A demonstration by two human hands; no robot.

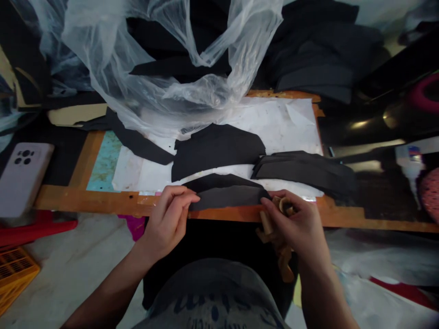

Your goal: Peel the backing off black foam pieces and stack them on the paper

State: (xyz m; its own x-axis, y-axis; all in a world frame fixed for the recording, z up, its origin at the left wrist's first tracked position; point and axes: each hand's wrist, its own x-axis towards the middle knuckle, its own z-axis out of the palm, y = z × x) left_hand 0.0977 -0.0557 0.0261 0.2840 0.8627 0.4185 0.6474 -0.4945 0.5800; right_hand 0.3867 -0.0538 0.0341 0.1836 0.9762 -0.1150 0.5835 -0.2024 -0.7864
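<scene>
At the table's front edge lies a curved dark fabric piece [229, 197], its near side grey and its far edge black. Its left end is pinched between the thumb and fingers of my left hand [171, 214]. My right hand [297, 224] grips the right end, and a crumpled tan paper-like strip [269, 226] is bunched in the same hand and hangs below it. Just beyond sits a larger black panel [216, 151]. To the right is a stack of dark curved pieces [298, 169]; to the left, a narrow black strip [137, 141].
White paper [288, 123] covers part of the wooden table [103, 197]. Clear plastic bag [219, 98] holding black material droops over the back. A phone [25, 178] lies left; a small white bottle [411, 167] is right. A yellow crate [17, 274] is on the floor.
</scene>
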